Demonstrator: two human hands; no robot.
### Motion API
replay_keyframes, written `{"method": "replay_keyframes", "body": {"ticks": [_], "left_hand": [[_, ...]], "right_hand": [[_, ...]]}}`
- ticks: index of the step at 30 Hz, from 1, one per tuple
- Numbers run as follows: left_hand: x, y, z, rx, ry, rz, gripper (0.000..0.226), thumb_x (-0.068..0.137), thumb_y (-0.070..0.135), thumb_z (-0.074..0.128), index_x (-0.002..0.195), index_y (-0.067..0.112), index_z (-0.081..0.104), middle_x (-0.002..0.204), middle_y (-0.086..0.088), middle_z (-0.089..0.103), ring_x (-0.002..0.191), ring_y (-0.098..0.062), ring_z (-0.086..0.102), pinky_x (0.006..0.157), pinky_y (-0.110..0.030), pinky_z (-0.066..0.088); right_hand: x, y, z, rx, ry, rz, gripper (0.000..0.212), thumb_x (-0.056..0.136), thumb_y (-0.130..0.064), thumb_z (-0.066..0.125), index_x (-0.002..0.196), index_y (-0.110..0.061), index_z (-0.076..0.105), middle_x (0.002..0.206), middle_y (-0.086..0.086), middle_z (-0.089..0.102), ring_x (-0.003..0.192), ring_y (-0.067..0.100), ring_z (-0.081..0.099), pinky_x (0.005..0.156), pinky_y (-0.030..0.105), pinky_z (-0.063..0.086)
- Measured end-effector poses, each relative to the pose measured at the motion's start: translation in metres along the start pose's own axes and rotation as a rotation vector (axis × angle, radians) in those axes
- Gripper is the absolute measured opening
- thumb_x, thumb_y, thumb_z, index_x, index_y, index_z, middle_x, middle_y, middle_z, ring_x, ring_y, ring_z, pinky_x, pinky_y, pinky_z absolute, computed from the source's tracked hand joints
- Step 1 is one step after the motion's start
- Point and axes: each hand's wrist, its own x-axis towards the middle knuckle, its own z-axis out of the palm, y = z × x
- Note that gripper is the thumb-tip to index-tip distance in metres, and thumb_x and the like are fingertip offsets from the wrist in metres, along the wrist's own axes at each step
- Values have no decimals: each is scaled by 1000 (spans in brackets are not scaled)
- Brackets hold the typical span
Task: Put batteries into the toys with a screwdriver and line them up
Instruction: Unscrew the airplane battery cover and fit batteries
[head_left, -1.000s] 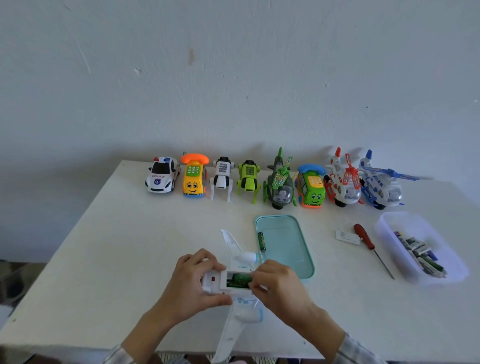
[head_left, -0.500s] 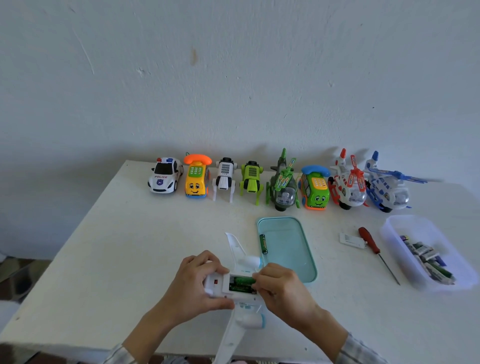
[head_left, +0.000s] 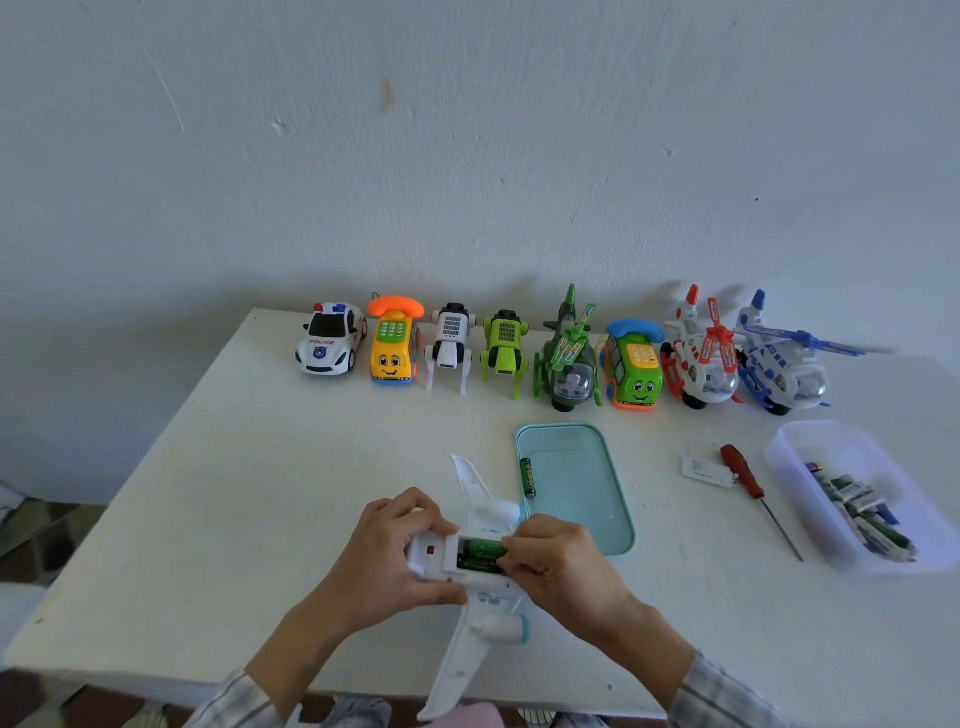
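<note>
White and broad, the desk (head_left: 260, 493) carries everything, its far edge against a pale wall (head_left: 467, 156). Along that far edge stands a row of toys: a police car (head_left: 329, 339), a yellow phone-bus (head_left: 393, 345), a white robot dog (head_left: 450, 347), a green robot dog (head_left: 504, 351), a green helicopter (head_left: 568, 364), a green phone-bus (head_left: 635, 370), a red-and-white helicopter (head_left: 701, 358) and a blue-and-white helicopter (head_left: 779, 364), side by side and facing the near edge. At the near edge lies a white toy plane (head_left: 470, 639), belly up, one wing pointing away toward the row and the other reaching over the desk's near edge. A teal tray (head_left: 587, 499) sits just beyond the plane's right side, and a clear plastic bin (head_left: 810, 452) at the far right holds a heap of batteries (head_left: 862, 512). The left hand (head_left: 387, 558) has its grip curled round the plane's body, thumb below and fingers over the top, holding it steady. The right hand (head_left: 563, 564) has its fingers bent at the open battery compartment, its fingertips pressing on the end of a green battery (head_left: 482, 548) that sits in the slot, with a second green cell just beneath it. Between tray and bin lies a screwdriver (head_left: 748, 480) with a red handle, its shaft pointing toward the near right. A small white cover plate (head_left: 707, 472) lies touching the handle's left side. One loose green battery (head_left: 528, 477) lies along the tray's left rim, inside it.
</note>
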Motion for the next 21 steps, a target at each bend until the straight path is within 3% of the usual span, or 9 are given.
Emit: {"method": "replay_keyframes", "body": {"ticks": [4,10,14,21], "left_hand": [[1,1,0,-7,-8,8,66,50,82,69,100,40,60,101,26,47,94,-2,47,79,-19,43],[1,1,1,-23,20,42,61,50,79,73,97,42,61,99,28,47,88,-2,50,74,-18,43],[2,1,1,-28,20,50,61,50,76,75,98,40,63,99,27,47,87,-2,50,74,-19,43],[4,-2,1,-22,13,58,62,52,77,74,99,38,63,100,29,45,86,-1,49,73,-18,42]], "right_hand": [[9,-1,0,25,-52,12,23,72,-1,67,55,-9,54,56,0,50,52,14,45,45,25,37],[10,5,5,9,-41,21,20,70,-3,68,54,-10,58,53,-1,52,51,16,47,43,29,39],[9,5,13,-57,-8,-2,22,58,3,70,51,-14,58,50,-5,51,49,13,44,38,26,37],[18,-1,17,64,-48,178,26,47,11,65,47,-14,56,53,-5,50,49,6,38,44,15,28]]}}
